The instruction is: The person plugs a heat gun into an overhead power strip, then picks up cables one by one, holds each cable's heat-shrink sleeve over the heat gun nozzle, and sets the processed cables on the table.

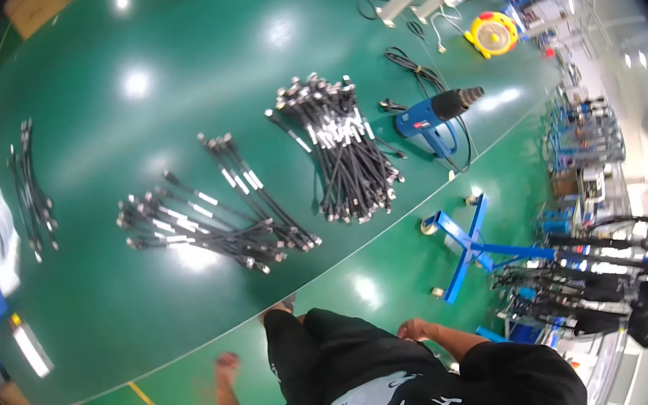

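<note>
1. Fanned cables (223,239): laid loose on the green surface (114,333), straight ahead of the left grip (227,366), well apart from it; white labels (176,239) seen, ends uneven.
2. Handling, as judged: cables best lifted mid-length and kept parallel; end connectors (266,268) not to be tugged; crossed strands best eased apart singly.
3. Narrow cable group (247,183): ahead and slightly right of the left grip, near end close against the fanned cables; contact unclear.
4. Dense cable pile (347,159): ahead and slightly left of the right grip (414,330); strands crossed, so slow separation is advised.
5. Left grip: blurred, seen off the near edge of the surface; nothing seen held, no cable touched; how far open cannot be told.
6. Right grip: placed by the dark clothing (351,353), fingers partly hidden; no cable touched; opening and contents cannot be told.
7. Heat gun (421,119): ahead and right of the right grip, beside the dense pile; untouched.
</note>
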The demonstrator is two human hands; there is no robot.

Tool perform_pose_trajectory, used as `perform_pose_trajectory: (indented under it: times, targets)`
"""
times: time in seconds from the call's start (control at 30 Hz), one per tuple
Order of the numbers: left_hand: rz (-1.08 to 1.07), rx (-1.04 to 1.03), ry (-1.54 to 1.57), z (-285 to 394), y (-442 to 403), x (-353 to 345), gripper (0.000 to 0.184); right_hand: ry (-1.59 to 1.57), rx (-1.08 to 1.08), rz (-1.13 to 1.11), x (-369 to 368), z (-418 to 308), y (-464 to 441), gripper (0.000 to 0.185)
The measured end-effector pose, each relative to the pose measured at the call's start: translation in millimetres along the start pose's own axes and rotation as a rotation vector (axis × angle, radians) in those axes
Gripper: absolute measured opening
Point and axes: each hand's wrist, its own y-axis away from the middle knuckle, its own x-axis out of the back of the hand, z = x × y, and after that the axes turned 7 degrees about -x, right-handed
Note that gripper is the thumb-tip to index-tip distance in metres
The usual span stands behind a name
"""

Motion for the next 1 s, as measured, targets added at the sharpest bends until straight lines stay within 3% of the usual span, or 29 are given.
perform_pose_trajectory:
  times: [0.03, 0.07, 0.27, 0.4, 0.6, 0.8, 0.87, 1.0]
  targets:
    - [-0.243, 0.251, -0.408, -0.6, 31.3, -29.5, 0.021, -0.121, -0.107, -0.108, -35.0, 52.6, -39.0, 0.023]
    - [-0.235, 0.658, -0.744, -15.9, 60.2, -72.9, 0.031, -0.155, -0.091, -0.122, -49.4, 53.3, -41.8, 0.023]
    - [-0.298, 0.499, -1.028, 216.2, -40.1, -130.7, 0.03, -0.347, 0.126, -0.113, -135.3, 1.8, -46.5, 0.023]
    - [-0.403, 0.406, -1.148, 297.0, -84.7, -204.4, 0.03, -0.464, 0.196, -0.065, -162.6, 37.9, -45.6, 0.024]
    - [-0.549, 0.386, -1.281, 331.2, -117.5, -263.1, 0.029, -0.613, 0.219, -0.073, -233.9, 51.2, -46.7, 0.024]
    - [-0.597, 0.455, -1.416, 343.7, -116.5, -307.4, 0.029, -0.713, 0.253, -0.193, -175.9, 25.2, -49.3, 0.025]
    - [-0.58, 0.484, -1.456, 342.6, -109.5, -328.6, 0.029, -0.722, 0.278, -0.25, -193.7, 67.0, -43.7, 0.025]
    - [-0.495, 0.534, -1.527, 331.2, -84.6, -382.4, 0.029, -0.701, 0.353, -0.377, -152.0, 88.8, -54.8, 0.026]
